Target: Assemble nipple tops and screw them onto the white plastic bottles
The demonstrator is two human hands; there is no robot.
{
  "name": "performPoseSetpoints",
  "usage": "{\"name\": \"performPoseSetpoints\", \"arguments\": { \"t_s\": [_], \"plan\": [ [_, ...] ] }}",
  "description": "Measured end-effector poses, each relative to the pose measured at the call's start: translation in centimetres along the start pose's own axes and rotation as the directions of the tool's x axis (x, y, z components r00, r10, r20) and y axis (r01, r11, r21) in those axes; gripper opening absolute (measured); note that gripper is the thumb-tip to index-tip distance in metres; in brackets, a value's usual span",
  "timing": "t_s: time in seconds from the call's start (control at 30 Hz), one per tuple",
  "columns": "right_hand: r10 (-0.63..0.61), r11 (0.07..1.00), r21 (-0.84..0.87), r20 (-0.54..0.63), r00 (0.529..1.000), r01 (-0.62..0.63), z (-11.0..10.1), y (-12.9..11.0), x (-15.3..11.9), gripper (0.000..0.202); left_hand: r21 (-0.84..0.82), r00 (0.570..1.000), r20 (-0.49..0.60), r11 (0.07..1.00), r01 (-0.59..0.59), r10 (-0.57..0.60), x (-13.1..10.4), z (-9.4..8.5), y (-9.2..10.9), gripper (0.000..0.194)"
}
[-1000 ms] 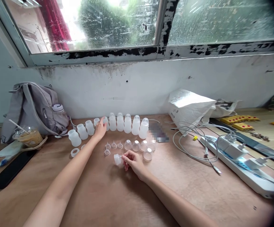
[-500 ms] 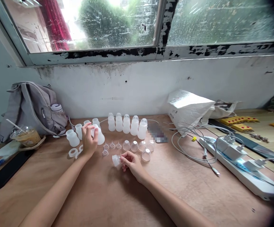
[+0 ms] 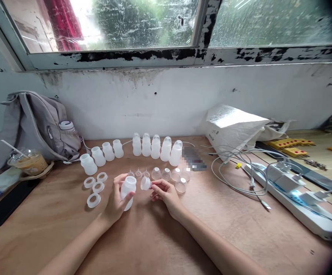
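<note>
My left hand (image 3: 115, 201) is wrapped round a frosted white baby bottle (image 3: 129, 184), upright with its open neck showing. Facing that neck, a little to its right, is a bottle teat in a screw ring (image 3: 145, 183); my right hand (image 3: 168, 195) pinches its teat end, which the fingers mostly hide. Bottle and ring are apart. Just behind my hands lie loose clear teats (image 3: 138, 173), partly covered by the left fingers. Several clear dome caps (image 3: 180, 186) sit behind my right hand. Left of my left hand rest several white screw rings (image 3: 93, 200).
Several open bottles (image 3: 88, 164) stand at the back left, and several capped bottles (image 3: 175, 153) stand in a row at the back middle. On the left are a drink cup (image 3: 30, 164) and a grey backpack (image 3: 37, 126). Coiled cables (image 3: 220, 179) and a power strip (image 3: 306, 217) occupy the right.
My left hand has brought the bottle from the back-left group toward me, beside the ring. The right hand has moved slightly right and turned the ring toward the bottle.
</note>
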State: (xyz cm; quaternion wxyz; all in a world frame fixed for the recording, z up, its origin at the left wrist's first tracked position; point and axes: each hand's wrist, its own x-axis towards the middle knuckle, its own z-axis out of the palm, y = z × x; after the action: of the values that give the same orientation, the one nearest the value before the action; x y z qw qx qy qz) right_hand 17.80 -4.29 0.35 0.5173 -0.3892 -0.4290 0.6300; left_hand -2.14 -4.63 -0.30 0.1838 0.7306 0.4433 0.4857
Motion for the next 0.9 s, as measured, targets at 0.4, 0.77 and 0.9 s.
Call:
{"name": "performPoseSetpoints", "arguments": {
  "t_s": [0.4,0.77,0.9],
  "plan": [
    [-0.264,0.894,-0.368,0.032,0.964,0.257,-1.3,-0.9,0.1,0.021,0.334,0.959,0.241,0.915,-0.226,0.149,0.0,-1.1,-0.1,0.051],
    [-0.273,0.823,-0.492,0.097,0.957,0.284,-1.3,-0.9,-0.2,0.019,0.398,0.944,0.189,0.858,-0.327,0.272,0.1,-1.2,0.5,0.04],
    [-0.25,0.827,-0.491,0.112,0.962,0.273,-1.2,-0.8,-0.3,0.02,0.388,0.944,0.184,0.863,-0.325,0.272,0.0,-1.1,0.4,0.04]
  ]
}}
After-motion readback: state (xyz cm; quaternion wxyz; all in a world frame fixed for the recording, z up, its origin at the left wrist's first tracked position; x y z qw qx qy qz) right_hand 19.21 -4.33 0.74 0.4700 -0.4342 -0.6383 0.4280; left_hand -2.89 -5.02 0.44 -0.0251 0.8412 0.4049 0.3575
